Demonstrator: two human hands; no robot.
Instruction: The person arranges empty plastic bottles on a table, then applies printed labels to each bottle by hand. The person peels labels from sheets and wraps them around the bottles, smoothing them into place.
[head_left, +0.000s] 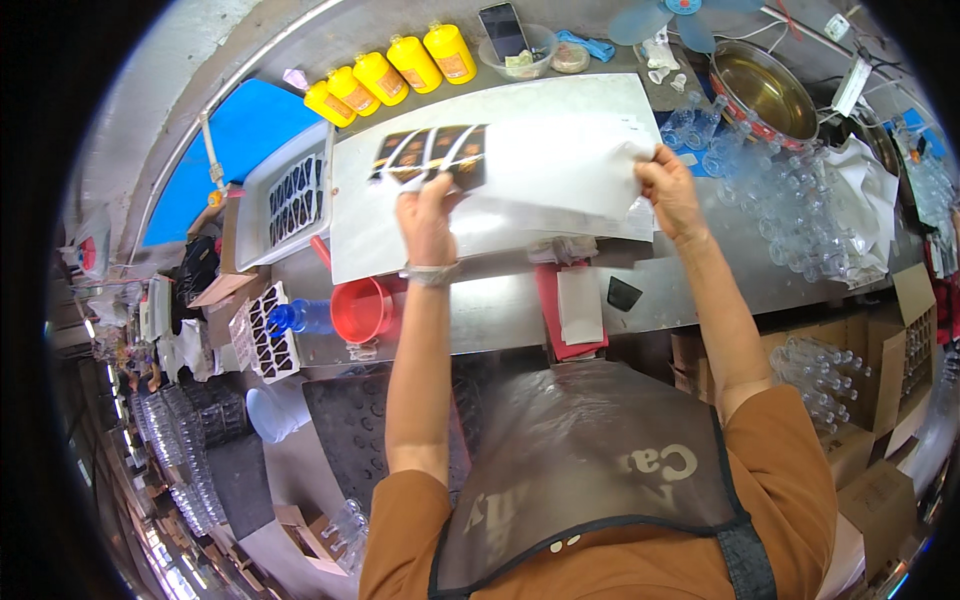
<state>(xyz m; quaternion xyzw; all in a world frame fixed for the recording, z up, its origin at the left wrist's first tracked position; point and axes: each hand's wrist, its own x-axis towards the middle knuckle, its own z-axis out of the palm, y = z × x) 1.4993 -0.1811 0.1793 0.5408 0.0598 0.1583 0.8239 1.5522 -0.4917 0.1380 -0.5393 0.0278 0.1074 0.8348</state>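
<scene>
Hovering above a cluttered metal workshop table (pixel 480 318), left fingers (pixel 436 190) and right fingers (pixel 657 172) pinch a sheet (pixel 565 170).

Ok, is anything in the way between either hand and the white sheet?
Nothing visible: the left hand pinches the sheet near its dark labels, and the right hand pinches its right end.

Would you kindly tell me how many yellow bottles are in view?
5, in a slanting row along the back: the leftmost bottle, second bottle, middle bottle, fourth bottle and rightmost bottle, nearest the clear bowl. None in the row looks hidden.
</scene>
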